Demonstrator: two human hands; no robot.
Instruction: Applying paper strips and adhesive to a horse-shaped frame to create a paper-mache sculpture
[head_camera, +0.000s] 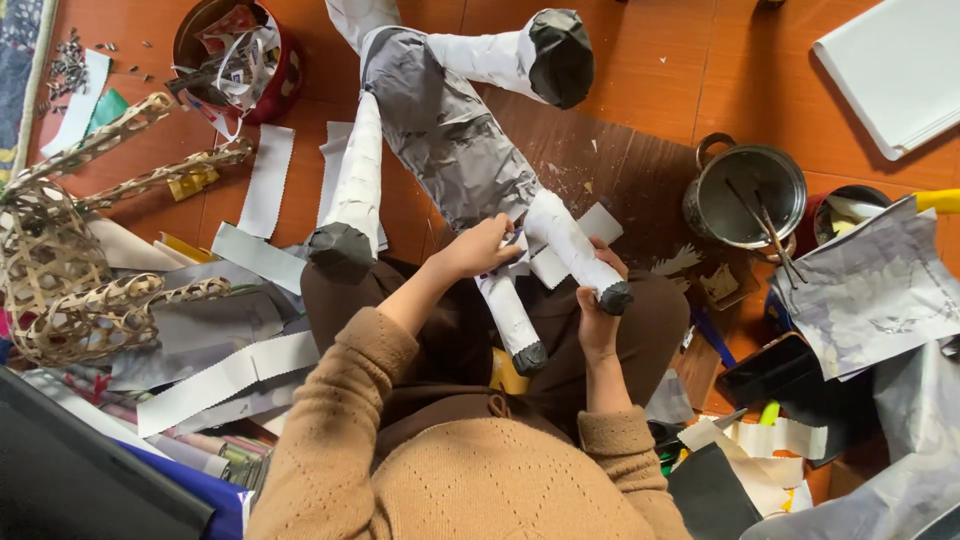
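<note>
A papier-mâché animal figure (440, 130) lies across the person's lap and out onto the orange floor (650, 60), its grey body wrapped in paper and its four white legs ending in black hooves. The left hand (480, 248) presses flat on a white paper strip (530, 262) where the two nearer legs meet the body, fingers bent over it. The right hand (598, 310) is clasped around one of those legs from below, just beside its black tip.

Two woven bamboo frames (70, 250) of the same shape lie to the left, touching each other, among many loose white paper strips. A red bowl (235, 55) full of paper scraps sits beyond them. To the right stands one metal pot (748, 195) holding two thin sticks, near a stack of grey printed sheets (880, 290). Clutter rings the lap on both sides; bare floor shows only beyond the figure's far legs.
</note>
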